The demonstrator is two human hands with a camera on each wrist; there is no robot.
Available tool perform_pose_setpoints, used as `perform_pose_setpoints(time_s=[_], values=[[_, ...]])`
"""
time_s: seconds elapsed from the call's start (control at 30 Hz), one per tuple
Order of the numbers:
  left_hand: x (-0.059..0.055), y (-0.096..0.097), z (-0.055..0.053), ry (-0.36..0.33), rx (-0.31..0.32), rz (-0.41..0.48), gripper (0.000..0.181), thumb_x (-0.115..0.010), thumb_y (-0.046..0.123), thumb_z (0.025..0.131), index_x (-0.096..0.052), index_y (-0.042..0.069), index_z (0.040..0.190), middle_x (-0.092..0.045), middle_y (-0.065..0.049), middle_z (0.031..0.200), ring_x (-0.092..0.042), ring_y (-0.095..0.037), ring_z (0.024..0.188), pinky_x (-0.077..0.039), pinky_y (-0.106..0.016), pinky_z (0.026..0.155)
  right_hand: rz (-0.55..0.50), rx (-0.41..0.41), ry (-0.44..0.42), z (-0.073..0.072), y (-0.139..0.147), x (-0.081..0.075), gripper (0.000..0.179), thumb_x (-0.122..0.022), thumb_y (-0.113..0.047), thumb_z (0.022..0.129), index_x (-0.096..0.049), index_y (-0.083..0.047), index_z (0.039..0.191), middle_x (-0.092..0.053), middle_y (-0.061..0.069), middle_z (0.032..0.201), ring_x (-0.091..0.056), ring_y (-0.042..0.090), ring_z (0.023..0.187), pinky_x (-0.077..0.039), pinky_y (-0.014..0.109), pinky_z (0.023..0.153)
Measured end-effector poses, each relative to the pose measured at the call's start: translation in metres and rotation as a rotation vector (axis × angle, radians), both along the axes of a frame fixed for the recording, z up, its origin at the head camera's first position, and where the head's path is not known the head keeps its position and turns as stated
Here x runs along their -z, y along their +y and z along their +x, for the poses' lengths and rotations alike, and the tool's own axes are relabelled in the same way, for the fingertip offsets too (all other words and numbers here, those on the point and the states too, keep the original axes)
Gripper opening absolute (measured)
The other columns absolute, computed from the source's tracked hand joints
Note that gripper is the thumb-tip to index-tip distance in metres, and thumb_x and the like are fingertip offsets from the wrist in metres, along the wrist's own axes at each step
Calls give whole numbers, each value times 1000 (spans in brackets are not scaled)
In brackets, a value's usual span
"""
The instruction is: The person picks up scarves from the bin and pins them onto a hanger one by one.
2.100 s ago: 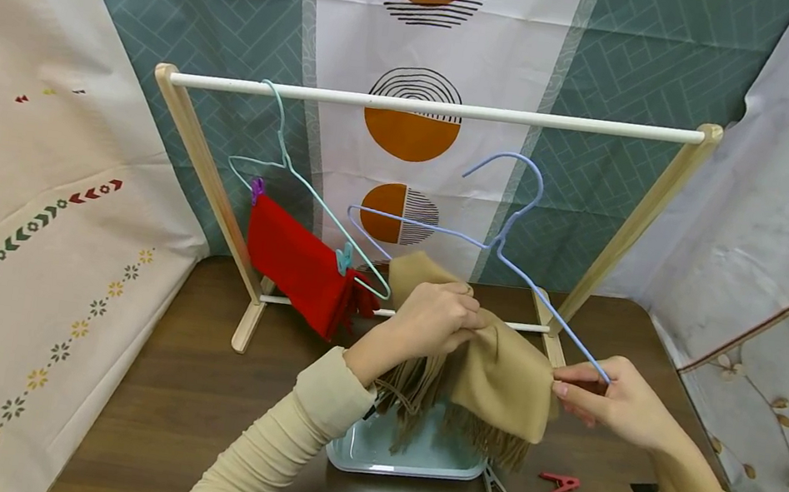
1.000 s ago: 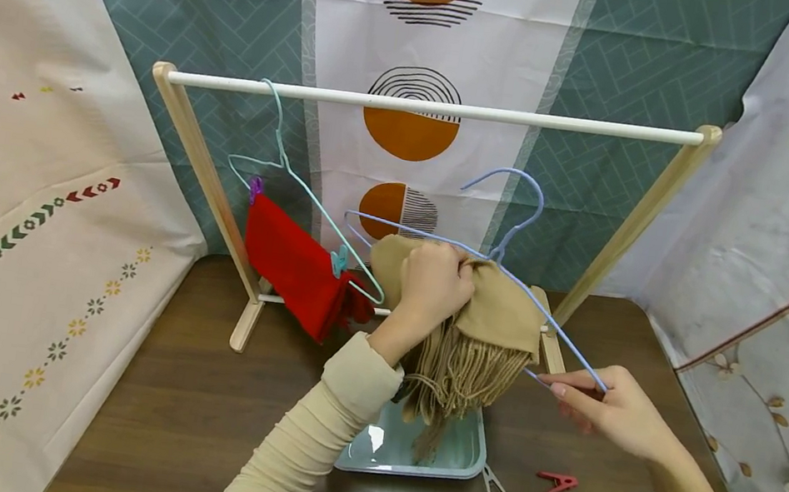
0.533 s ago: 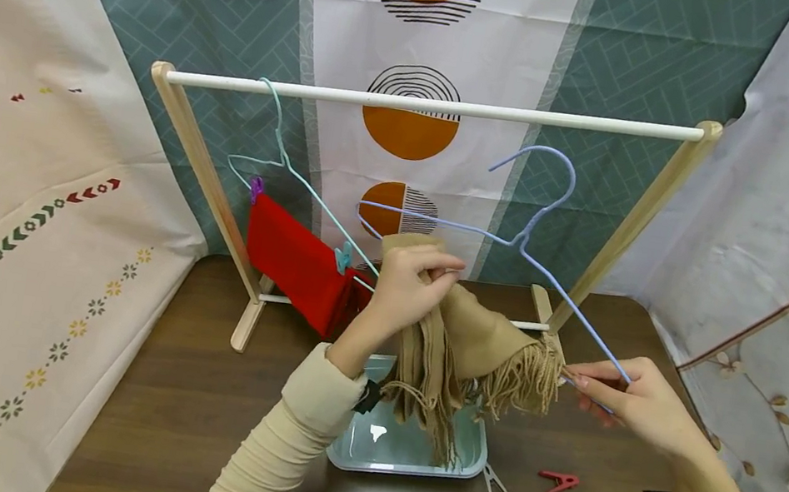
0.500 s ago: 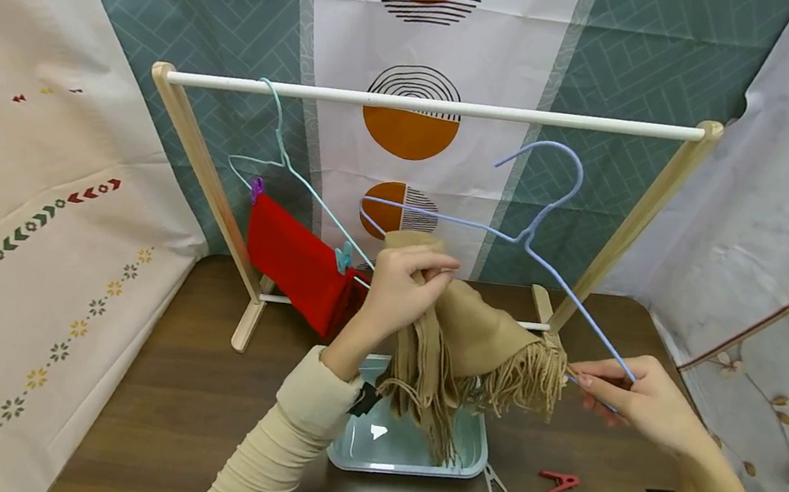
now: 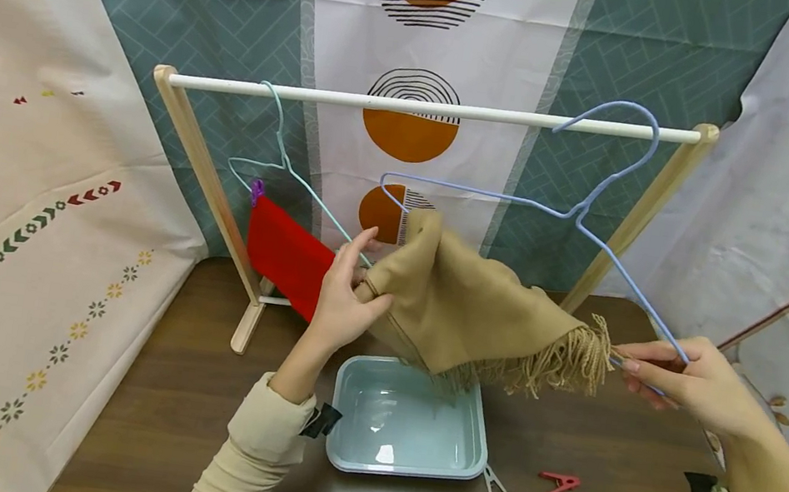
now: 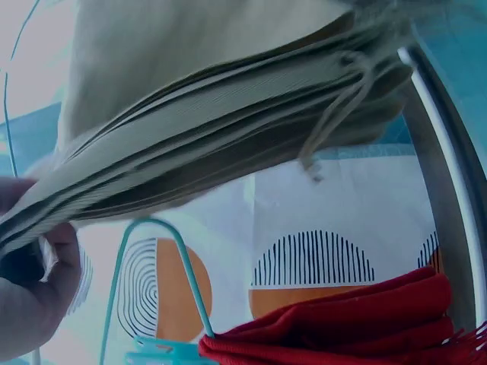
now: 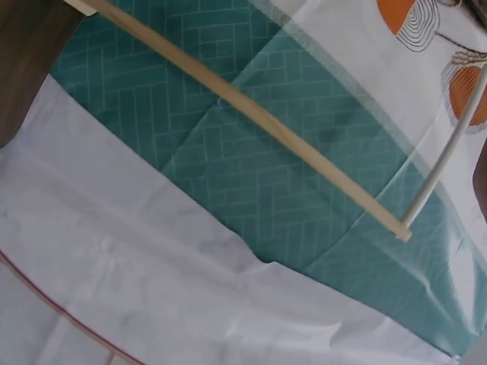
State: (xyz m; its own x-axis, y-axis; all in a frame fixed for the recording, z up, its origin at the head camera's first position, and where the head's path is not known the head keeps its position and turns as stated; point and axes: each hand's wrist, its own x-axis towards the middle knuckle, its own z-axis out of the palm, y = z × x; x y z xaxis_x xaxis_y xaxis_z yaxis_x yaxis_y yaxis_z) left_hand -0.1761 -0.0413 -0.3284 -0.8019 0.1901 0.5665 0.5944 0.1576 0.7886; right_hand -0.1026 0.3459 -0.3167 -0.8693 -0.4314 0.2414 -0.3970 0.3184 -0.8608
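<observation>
A tan fringed scarf (image 5: 494, 294) hangs over the lower bar of a lavender-blue hanger (image 5: 579, 211), in front of a drying rack. My left hand (image 5: 344, 298) grips the scarf's left edge between thumb and fingers; the left wrist view shows several folded layers of the scarf (image 6: 228, 125) in that hand (image 6: 30, 304). At the right, my right hand (image 5: 708, 387) pinches the hanger's right corner, close by the scarf's fringe. The hanger's hook overlaps the rack's top bar in the head view. Most of the hanger's lower bar is hidden under the cloth.
The rack's white top bar (image 5: 459, 110) carries a mint hanger (image 5: 280, 133) with a red scarf (image 5: 283, 251) fixed by a purple clip (image 5: 256, 191). Below my hands sits a pale blue tray (image 5: 400, 474). Beside it lie a grey clothespin (image 5: 493, 485) and a red clothespin (image 5: 560, 484).
The hanger and right hand have moved up and to the right. My left hand has shifted left and down, drawing the scarf's edge out sideways and spreading the cloth along the hanger.
</observation>
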Motion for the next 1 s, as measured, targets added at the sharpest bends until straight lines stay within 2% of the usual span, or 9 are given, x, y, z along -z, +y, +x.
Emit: perform_pose_setpoints(time_s=[0.1, 0.2, 0.33, 0.47, 0.57, 0.63, 0.8, 0.87, 1.0], values=[[6, -8, -6, -149, 91, -29, 73, -62, -11, 71, -30, -5, 136, -53, -23, 111, -54, -27, 79, -47, -26, 67, -18, -71, 19, -1, 3, 0, 45, -45, 21, 82, -67, -8, 108, -61, 1, 69, -46, 14, 47, -33, 32, 36], [14, -12, -14, -209, 127, -98, 73, -66, 0, 76, -29, 3, 139, -57, -17, 113, -53, -26, 92, -47, -34, 76, -35, -146, 29, -1, 4, 0, 44, -42, 24, 82, -65, -1, 109, -60, 3, 70, -43, 17, 45, -31, 31, 35], [16, -9, -16, -188, 100, -150, 77, -70, 15, 77, -26, 10, 141, -59, -11, 116, -56, -23, 97, -46, -40, 83, -20, -187, 26, 0, 4, 2, 45, -41, 24, 82, -64, -1, 112, -58, 4, 69, -40, 18, 44, -29, 28, 34], [16, 2, -17, -101, -22, -219, 78, -72, 23, 76, -28, 14, 140, -62, -7, 99, -57, -18, 85, -49, -33, 74, -33, -225, 19, -1, 0, 6, 46, -41, 25, 81, -63, 0, 113, -57, 6, 68, -38, 19, 43, -28, 28, 33], [15, 8, -18, 1, -100, -291, 61, -66, 16, 78, -41, 12, 133, -61, -7, 87, -52, -17, 70, -46, -29, 61, -45, -234, 22, -1, -2, 7, 45, -41, 26, 81, -63, 2, 112, -56, 7, 67, -38, 19, 44, -28, 28, 33], [12, 8, -18, 38, -94, -318, 49, -58, 6, 78, -50, 10, 126, -62, -8, 86, -48, -17, 63, -44, -29, 54, -32, -219, 19, -1, -3, 8, 44, -42, 24, 81, -63, 0, 112, -56, 7, 67, -39, 19, 44, -29, 29, 33], [4, 4, -19, -128, 116, -234, 43, -44, -5, 78, -59, 7, 116, -63, -8, 106, -53, -15, 78, -45, -26, 67, 48, -157, 1, 1, -7, 8, 40, -46, 18, 84, -65, -5, 110, -55, 4, 65, -41, 16, 42, -33, 27, 34], [2, 3, -21, -246, 234, -119, 44, -41, -8, 78, -60, 3, 115, -59, -9, 115, -53, -15, 91, -43, -24, 75, 62, -148, -20, 0, -8, 9, 39, -47, 17, 84, -66, -7, 109, -55, 5, 65, -43, 15, 41, -34, 27, 34], [1, 3, -22, -447, 429, 183, 46, -34, -15, 75, -58, -6, 113, -57, -12, 114, -53, -20, 91, -45, -23, 68, 83, -148, -61, -1, -10, 10, 38, -48, 14, 85, -67, -9, 108, -55, 5, 63, -44, 13, 40, -35, 26, 33]])
